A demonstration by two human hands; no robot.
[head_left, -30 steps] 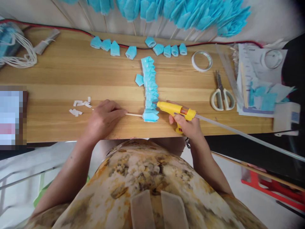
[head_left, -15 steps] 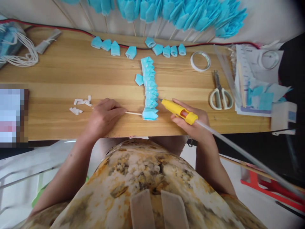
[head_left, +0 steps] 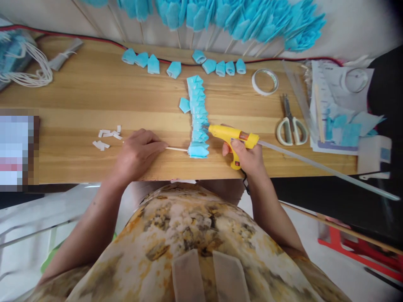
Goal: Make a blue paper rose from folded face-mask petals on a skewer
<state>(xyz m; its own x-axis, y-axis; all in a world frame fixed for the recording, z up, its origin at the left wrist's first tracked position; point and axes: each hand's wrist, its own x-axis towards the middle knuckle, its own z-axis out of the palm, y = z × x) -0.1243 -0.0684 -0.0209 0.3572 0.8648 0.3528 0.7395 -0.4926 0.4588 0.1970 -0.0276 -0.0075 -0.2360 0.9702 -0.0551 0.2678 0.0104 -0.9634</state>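
Pinched in my left hand [head_left: 140,152] is a thin pale stick [head_left: 176,149]. Its right end meets the bottom of a row of light-blue folded pieces [head_left: 198,111] that stands up the middle of the table. My right hand [head_left: 247,156] grips a yellow glue gun [head_left: 231,136], whose nozzle points left at the lower part of the row's right side. From the gun's back a long clear glue stick [head_left: 315,163] reaches out to the right. A single blue piece [head_left: 184,105] lies against the row's left side.
Several loose blue pieces [head_left: 153,64] line the back, by a red-black cable. White scissors [head_left: 291,126] and a tape roll [head_left: 265,82] lie to the right, papers [head_left: 333,142] beyond. Small white strips [head_left: 108,133] lie left. Blue paper flowers [head_left: 252,21] on sticks lean at the wall.
My right hand has turned the glue gun more upright, so its handle shows, and its nozzle has moved slightly left and up to the blue row. My left hand stays put.
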